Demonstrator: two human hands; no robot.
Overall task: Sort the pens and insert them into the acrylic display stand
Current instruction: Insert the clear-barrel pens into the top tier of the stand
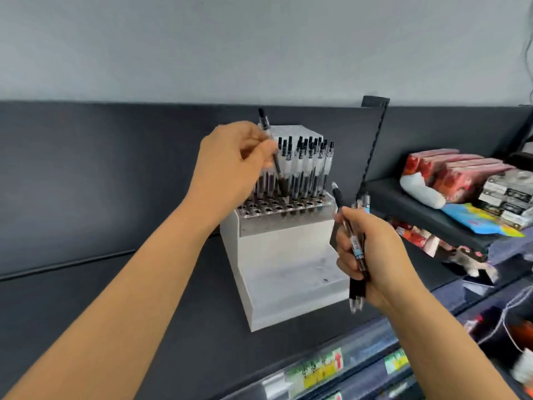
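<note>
Clear stepped acrylic display stand [285,255] sits on dark grey shelf [144,298], with bare shelf to its left and the shelf's front edge just below. Back rows are packed with upright clear-barrelled black pens [311,166]; front holes [259,207] are open. Left hand [230,168] pinches one clear black-capped pen [264,121], tilted, lower end among the middle holes. Right hand [375,255], apart from the left, grips a bundle of black pens [356,246] just beside the stand's right edge. Black slotted upright [375,140] and red boxes [450,168] crowd the right.
</note>
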